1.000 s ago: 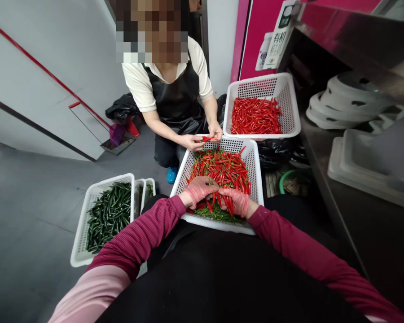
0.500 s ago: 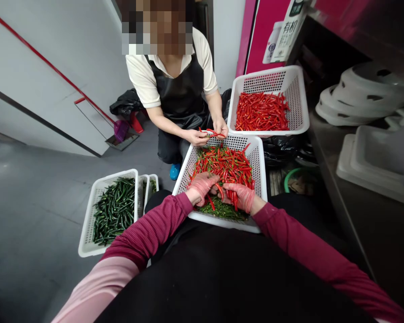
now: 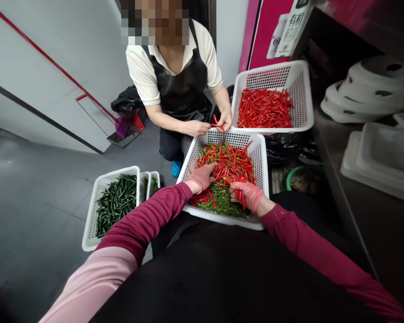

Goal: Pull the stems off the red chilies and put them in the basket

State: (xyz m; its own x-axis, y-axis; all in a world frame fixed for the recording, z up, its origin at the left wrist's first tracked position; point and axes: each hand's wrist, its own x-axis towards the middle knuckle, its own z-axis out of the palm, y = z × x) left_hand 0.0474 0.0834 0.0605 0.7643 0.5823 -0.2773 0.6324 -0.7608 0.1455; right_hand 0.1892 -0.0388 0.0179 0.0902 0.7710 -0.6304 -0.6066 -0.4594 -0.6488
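Note:
In front of me a white perforated basket (image 3: 261,179) holds red chillies (image 3: 227,158) with green stems, and a heap of loose green stems (image 3: 224,199) at its near side. My left hand (image 3: 202,177), in a thin pinkish glove, lies over the left part of the chillies with fingers stretched out; I see nothing held in it. Gloved the same way, my right hand (image 3: 248,194) is closed around several red chillies (image 3: 241,200) above the basket's right side. One chilli's tip sticks out between thumb and finger.
Across from me a person in a black apron (image 3: 183,96) holds red chillies over the basket's far rim. A second basket (image 3: 306,103) of red chillies stands behind right. Green chillies fill a basket (image 3: 89,229) on the floor at left. A dark counter (image 3: 336,166) runs along the right.
My hands have moved apart: the left reaches forward onto the chillies, the right has shifted right with its chillies. The other person's hands have moved slightly right and up.

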